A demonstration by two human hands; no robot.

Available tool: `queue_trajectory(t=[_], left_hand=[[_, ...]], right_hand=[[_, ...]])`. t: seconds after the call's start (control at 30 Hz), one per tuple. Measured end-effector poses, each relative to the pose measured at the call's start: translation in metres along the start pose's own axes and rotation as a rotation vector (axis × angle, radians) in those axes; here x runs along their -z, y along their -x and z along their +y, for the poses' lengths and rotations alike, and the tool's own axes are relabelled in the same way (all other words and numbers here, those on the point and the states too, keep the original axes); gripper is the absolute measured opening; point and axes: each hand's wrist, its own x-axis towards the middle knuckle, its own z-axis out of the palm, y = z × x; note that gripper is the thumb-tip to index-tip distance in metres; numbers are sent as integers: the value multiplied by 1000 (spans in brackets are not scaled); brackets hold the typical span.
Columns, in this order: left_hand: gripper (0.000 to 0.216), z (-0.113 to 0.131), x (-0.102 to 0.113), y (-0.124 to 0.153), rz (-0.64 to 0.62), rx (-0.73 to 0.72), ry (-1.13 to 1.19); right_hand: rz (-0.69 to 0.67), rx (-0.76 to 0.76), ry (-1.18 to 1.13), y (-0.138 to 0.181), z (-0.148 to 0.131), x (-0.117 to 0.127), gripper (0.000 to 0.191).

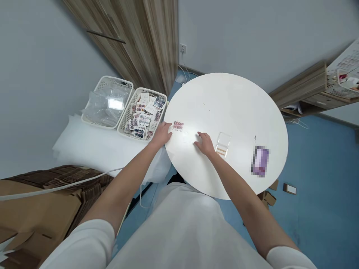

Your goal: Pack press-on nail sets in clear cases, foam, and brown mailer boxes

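My left hand (162, 135) is at the left edge of the white round table, thumb and fingers apart. Its fingertips are beside a small sheet of pink press-on nails (178, 125) lying flat; whether they touch it I cannot tell. To the right, my right hand (205, 144) is held low over the tabletop with its fingers spread and nothing in them. Just beyond its wrist lies a clear plastic case (224, 139), opened out, with thin tan sticks (221, 151) in its nearer half.
A white basket (120, 129) of nail sheets stands left of the table (232, 101), beside another basket (104, 78) of clear plastic bags. A blurred purple item (260, 161) lies on the table's right. Stacked cardboard (42, 205) is at lower left; small boxes (290, 188) lie on the floor.
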Motion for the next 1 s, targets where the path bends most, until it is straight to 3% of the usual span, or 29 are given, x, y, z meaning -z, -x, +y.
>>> queue_trajectory(t=[0.13,0.4,0.67,1.0], left_hand=[[48,-8,10,-27,-106,3,-137],[56,-4,5,-52,-219,52,-244],[43,-8,0,-53,-265,29,-189],[42,-1,0,-44,-228,-15,-187]], right_hand=[[-83,13,44,-34,-20,-12,54],[-108,-80,53,-79,-42,-40,68],[-53,-145,99,-88,-47,-51,63],[-48,-192,68,-84,-53,-51,58]])
